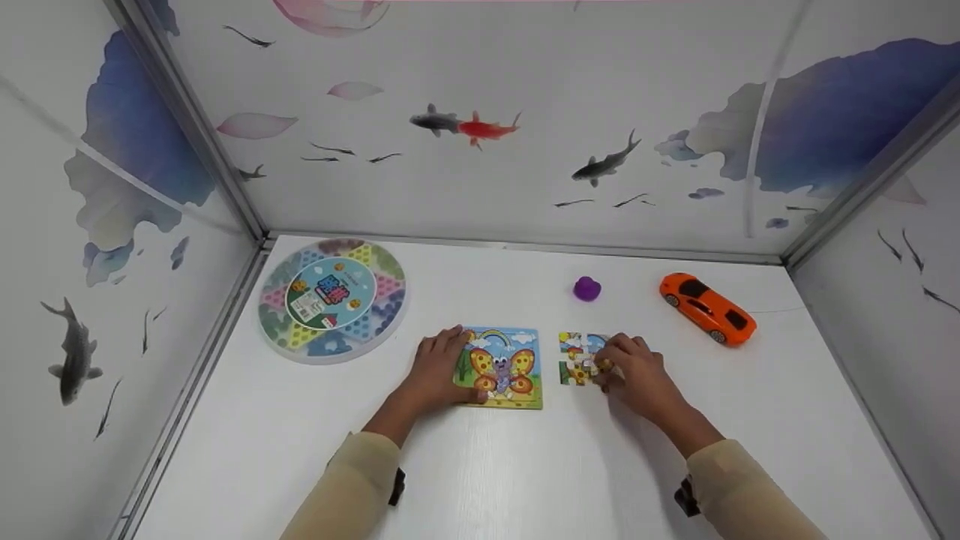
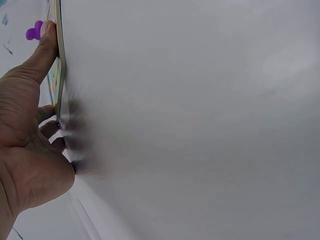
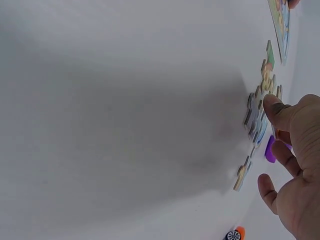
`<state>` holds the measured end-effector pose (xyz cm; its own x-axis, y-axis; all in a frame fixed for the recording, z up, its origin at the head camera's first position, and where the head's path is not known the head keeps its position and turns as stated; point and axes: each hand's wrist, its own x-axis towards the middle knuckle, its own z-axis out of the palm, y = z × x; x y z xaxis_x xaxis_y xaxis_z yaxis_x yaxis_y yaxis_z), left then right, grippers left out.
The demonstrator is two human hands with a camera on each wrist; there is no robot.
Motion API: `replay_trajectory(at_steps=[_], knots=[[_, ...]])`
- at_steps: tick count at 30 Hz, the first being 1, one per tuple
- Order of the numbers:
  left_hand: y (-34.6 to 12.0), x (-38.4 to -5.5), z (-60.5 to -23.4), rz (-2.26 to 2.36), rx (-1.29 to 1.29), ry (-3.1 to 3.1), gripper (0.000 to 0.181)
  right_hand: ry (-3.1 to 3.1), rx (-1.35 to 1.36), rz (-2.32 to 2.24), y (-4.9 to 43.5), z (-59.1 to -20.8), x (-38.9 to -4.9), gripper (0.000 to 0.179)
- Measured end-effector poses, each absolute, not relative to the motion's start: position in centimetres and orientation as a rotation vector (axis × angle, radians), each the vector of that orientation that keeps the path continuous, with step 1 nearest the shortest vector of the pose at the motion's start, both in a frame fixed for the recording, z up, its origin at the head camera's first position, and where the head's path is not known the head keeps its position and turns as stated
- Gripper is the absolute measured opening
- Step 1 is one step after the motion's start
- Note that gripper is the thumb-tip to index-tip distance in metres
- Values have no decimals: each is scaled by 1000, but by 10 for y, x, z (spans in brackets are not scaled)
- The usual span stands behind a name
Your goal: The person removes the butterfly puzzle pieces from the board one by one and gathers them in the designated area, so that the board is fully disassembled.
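Observation:
A square butterfly picture puzzle board [image 1: 512, 367] lies on the white table. My left hand [image 1: 433, 376] holds it at its left side, thumb along the lower edge and fingers at the upper left; in the left wrist view the thumb [image 2: 44, 50] lies against the board's edge. To the right, several loose jigsaw pieces [image 1: 571, 343] lie close together. Over their right side, my right hand [image 1: 639, 381] pinches a puzzle piece between thumb and fingers, which partly cover it. In the right wrist view the thumb [image 3: 280, 112] is against the pieces, with other fingers loosely bent.
A round Chinese checkers board [image 1: 330, 300] lies at the back left. Behind the pieces sits a small purple toy [image 1: 587, 289]. An orange toy car [image 1: 709, 309] stands at the back right. Printed wall panels [image 1: 495, 195] enclose the table at the back and sides.

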<state>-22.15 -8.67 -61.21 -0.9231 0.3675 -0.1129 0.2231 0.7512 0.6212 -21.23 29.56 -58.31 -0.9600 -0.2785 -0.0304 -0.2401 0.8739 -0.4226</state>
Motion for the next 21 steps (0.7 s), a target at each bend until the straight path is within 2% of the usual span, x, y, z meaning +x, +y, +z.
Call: replay_trajectory(at_steps=[21], knots=[[-87,-221,-612,904,460,2714,115,2965,-375,-555,345,-590,-198,34]])
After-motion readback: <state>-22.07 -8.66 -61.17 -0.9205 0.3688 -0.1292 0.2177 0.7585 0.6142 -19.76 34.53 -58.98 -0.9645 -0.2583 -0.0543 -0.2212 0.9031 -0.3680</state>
